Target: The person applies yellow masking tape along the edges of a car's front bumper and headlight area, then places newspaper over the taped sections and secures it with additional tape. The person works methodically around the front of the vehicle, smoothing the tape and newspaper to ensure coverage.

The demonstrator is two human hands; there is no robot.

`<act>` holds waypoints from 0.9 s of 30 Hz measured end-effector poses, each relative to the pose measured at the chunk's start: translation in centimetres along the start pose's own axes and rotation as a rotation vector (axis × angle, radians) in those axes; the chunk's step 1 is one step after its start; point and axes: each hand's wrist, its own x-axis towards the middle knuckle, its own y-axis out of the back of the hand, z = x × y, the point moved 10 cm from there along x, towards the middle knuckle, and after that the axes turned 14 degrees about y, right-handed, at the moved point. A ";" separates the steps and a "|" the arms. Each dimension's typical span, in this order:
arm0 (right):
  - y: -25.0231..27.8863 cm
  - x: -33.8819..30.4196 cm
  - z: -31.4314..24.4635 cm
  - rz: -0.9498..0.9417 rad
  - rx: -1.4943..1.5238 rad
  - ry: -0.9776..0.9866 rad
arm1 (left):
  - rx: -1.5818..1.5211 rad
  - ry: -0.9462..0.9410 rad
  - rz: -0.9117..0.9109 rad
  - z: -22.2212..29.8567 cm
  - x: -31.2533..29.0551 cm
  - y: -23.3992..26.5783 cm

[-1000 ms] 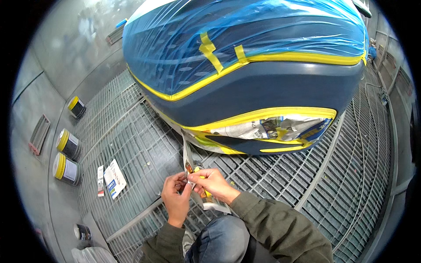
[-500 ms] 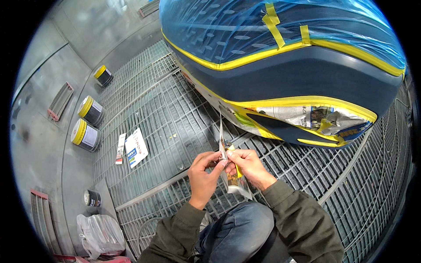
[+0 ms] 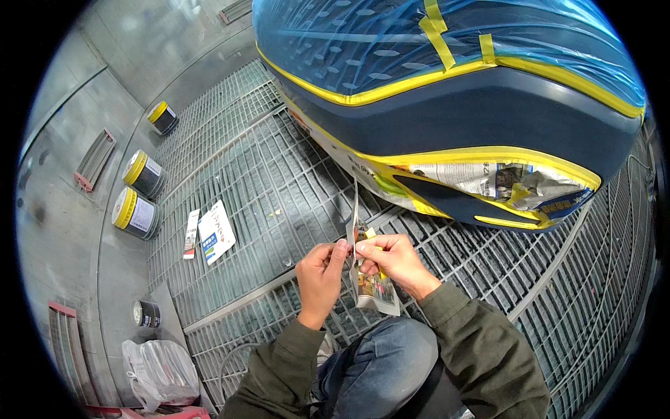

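Observation:
A narrow folded strip of printed newspaper (image 3: 373, 293) stands between my hands, its lower end hanging over my bent knee. My left hand (image 3: 321, 272) is closed, thumb against the curled fingers, at the strip's left edge. From the other side my right hand (image 3: 398, 262) pinches the paper. Yellow masking tape (image 3: 370, 232) shows beside the right fingers; part of it is hidden behind them. Ahead is a dark blue car bumper (image 3: 474, 108), edged with yellow tape. Blue plastic film (image 3: 349, 49) covers its upper part, and newspaper (image 3: 460, 174) is taped across its lower opening.
Metal floor grating (image 3: 251, 167) surrounds me. Along the left wall stand several cans with yellow lids (image 3: 134, 209), a small dark can (image 3: 146, 314) and a white plastic bag (image 3: 160, 373). Two printed cards (image 3: 216, 232) lie on the grating. A cable (image 3: 227, 359) runs near my left arm.
My left fingers have curled in and the thumb has straightened upward at the paper's edge. The right hand has shifted slightly, still pinching the strip.

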 end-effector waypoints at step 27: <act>2.2 -0.3 0.4 0.043 -0.505 0.060 | 0.130 -0.040 0.001 -2.2 2.8 2.5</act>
